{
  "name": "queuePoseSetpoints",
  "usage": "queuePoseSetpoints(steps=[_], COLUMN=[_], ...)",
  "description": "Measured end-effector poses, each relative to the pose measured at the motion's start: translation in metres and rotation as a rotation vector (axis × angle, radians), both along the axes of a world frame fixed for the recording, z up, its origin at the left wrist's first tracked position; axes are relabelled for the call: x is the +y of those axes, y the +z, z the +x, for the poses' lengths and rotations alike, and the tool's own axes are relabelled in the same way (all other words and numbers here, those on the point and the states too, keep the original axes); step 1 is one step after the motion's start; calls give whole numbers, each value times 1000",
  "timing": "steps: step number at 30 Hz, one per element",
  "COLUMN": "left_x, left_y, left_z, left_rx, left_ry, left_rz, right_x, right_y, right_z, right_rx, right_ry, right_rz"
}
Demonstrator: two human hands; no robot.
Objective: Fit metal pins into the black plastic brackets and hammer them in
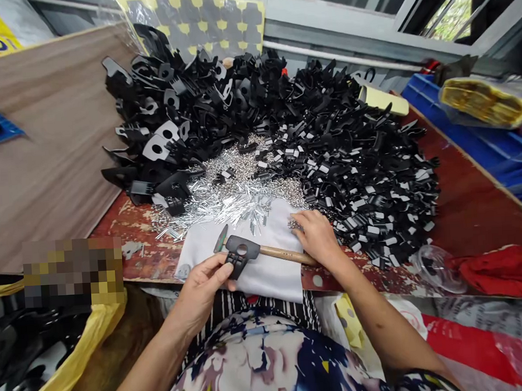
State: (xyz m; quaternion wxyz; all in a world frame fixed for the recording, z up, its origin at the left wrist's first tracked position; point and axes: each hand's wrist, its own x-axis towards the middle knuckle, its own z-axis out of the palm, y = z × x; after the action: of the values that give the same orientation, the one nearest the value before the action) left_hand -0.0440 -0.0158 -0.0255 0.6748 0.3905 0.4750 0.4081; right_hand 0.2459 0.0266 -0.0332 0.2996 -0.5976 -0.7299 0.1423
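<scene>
My left hand [204, 283] is closed on a black plastic part with a round hole [240, 253], held over a white cloth [273, 270]. My right hand [316, 234] rests on the cloth's far edge, fingers curled down into small silver metal pieces [294, 223]; whether it pinches any is hidden. A hammer [273, 252] with a wooden handle lies across the cloth beneath my right wrist, its head near the black part.
A large heap of black plastic parts [283, 118] covers the worn red tabletop [463, 208]. Silver pins [234, 191] are piled in the middle. A wooden board [43, 142] stands left, blue crates [494, 142] right, red fabric [501, 267] near right.
</scene>
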Motion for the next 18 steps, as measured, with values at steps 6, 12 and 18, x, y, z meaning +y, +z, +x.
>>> queuePoseSetpoints(steps=[6,12,18], left_x=[-6,-7,-8], left_y=[3,2,-2], left_z=[2,-3,-10], left_rx=[-16,-37,-62], left_ry=[-61,-30,18], left_rz=[-48,-99,-71], right_x=[36,57,51], right_y=[8,21,-7], right_z=[4,1,15], right_rx=[239,651,276], right_ry=[-29,-67,-93], right_rz=[-90,-181,-82])
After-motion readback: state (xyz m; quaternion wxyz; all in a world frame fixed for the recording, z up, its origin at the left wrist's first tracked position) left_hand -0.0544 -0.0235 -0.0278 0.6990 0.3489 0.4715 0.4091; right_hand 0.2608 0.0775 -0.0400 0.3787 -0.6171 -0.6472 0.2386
